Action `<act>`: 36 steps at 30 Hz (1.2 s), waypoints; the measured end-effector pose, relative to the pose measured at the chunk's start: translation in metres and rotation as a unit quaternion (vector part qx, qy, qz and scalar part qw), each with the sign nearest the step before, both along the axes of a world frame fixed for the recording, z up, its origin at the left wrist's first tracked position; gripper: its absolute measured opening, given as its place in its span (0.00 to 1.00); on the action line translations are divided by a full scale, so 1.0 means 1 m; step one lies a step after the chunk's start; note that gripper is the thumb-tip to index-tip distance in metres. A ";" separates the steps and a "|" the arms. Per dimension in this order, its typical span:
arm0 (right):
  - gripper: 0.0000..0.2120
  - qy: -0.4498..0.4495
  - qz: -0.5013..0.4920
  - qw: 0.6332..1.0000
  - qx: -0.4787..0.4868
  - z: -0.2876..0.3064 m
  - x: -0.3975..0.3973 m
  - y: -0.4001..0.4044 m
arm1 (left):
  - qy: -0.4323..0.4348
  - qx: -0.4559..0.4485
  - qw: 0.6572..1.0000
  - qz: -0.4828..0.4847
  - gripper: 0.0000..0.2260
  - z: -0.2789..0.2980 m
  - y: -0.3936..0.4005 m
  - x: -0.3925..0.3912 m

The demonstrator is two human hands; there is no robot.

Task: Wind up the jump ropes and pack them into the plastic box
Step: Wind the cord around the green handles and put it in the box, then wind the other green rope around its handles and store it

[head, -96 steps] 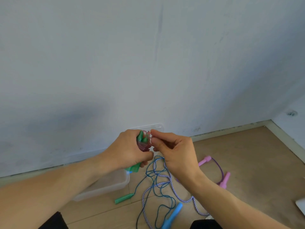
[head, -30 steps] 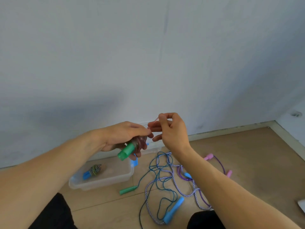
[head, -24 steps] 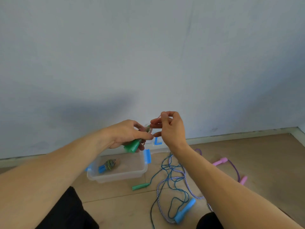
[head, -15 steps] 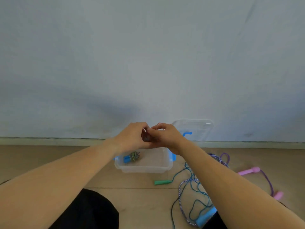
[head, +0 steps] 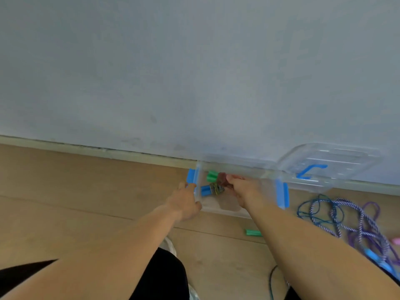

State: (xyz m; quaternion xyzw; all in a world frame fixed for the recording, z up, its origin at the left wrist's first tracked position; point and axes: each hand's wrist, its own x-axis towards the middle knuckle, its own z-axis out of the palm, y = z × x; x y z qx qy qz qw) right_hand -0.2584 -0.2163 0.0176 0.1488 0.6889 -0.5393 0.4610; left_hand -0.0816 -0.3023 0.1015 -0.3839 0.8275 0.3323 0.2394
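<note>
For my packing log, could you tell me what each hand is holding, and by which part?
The right hand pinches the green-handled wound rope by its wound end, inside the box. The left hand rests on the box's left end.

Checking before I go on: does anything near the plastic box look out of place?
A loose green handle lies alone on the floor in front of the plastic box, and unwound ropes sprawl tangled to its right. Nothing looks damaged.

Grey wall (head: 194, 72) — pale skirting (head: 86, 149) — wooden floor (head: 75, 191)
</note>
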 end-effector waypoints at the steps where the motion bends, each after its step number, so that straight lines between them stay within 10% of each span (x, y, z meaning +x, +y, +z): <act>1: 0.14 0.001 0.012 1.000 0.002 -0.007 0.001 -0.006 | 0.009 0.006 1.000 0.002 0.32 -0.011 0.005 0.000; 7: 0.33 0.104 0.062 0.990 0.065 -0.020 0.008 -0.023 | 0.106 -0.020 0.990 0.085 0.27 -0.039 0.026 0.004; 13: 0.04 0.197 0.214 0.945 0.150 0.038 -0.009 0.002 | 0.195 -0.185 0.952 0.146 0.16 -0.030 0.054 -0.021; 16: 0.10 0.171 0.278 0.938 0.116 0.064 -0.026 0.024 | 0.292 -0.124 0.942 0.111 0.06 -0.009 0.078 -0.042; 26: 0.07 0.270 0.364 0.875 0.169 0.184 -0.072 0.205 | 0.063 0.165 0.981 -0.086 0.13 0.016 0.235 -0.155; 36: 0.08 0.196 0.316 0.844 0.386 0.154 -0.077 0.432 | 0.010 -0.048 0.970 -0.237 0.15 -0.063 0.310 -0.128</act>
